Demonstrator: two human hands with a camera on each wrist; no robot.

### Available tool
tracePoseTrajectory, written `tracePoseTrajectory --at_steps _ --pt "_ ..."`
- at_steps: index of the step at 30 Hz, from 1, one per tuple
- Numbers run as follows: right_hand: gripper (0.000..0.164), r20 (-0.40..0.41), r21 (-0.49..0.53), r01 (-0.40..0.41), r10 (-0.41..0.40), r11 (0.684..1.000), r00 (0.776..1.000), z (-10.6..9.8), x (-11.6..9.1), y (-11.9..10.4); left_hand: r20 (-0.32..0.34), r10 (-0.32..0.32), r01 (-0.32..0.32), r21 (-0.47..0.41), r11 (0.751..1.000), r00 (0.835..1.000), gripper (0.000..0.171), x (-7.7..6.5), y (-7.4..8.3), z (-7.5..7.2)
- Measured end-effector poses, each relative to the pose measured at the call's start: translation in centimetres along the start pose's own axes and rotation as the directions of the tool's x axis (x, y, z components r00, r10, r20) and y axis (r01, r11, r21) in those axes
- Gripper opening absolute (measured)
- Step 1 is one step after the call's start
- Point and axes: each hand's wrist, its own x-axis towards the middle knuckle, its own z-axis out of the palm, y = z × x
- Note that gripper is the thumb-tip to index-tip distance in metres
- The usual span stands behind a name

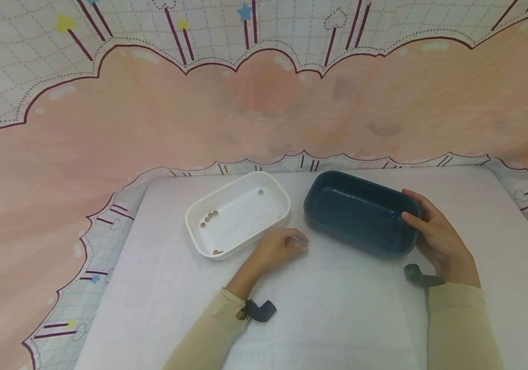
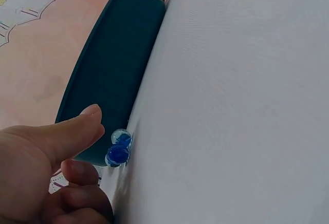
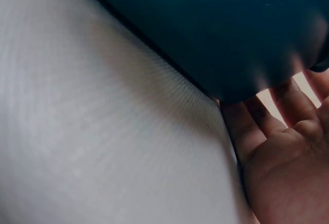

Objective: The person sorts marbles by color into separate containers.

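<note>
My right hand (image 1: 444,246) grips the right end of a dark blue tray (image 1: 356,180), with the thumb over the rim and the fingers along the outer wall. Several blue marbles (image 1: 394,215) lie inside that tray near its right end. Between the two trays, my left hand (image 1: 275,251) is low over the table with thumb and forefinger parted. Just past its fingertips, blue and clear glass marbles (image 2: 119,153) sit close together by the foot of the dark tray. In the right wrist view, the fingers (image 3: 293,100) run along the tray's outside.
A white tray (image 1: 190,234) stands left of the dark one, with several brownish marbles (image 1: 210,215) and a greyish one inside. Both trays rest on a white-covered table (image 1: 338,308). A patterned pink curtain (image 1: 176,118) hangs behind and to the left.
</note>
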Motion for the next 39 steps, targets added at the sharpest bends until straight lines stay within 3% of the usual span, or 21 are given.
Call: tracePoseTrajectory --at_steps 7,39 --pt "0.069 -0.005 -0.029 -0.011 0.011 1.000 1.000 0.0 0.0 -0.1 0.009 -0.026 0.026 -0.004 1.000 1.000 0.016 0.0 -0.2 0.1" --pt "0.069 -0.001 -0.022 -0.007 0.007 1.000 1.000 0.1 0.0 0.0 -0.023 -0.004 0.005 0.056 0.998 1.000 0.014 0.1 -1.0 0.8"
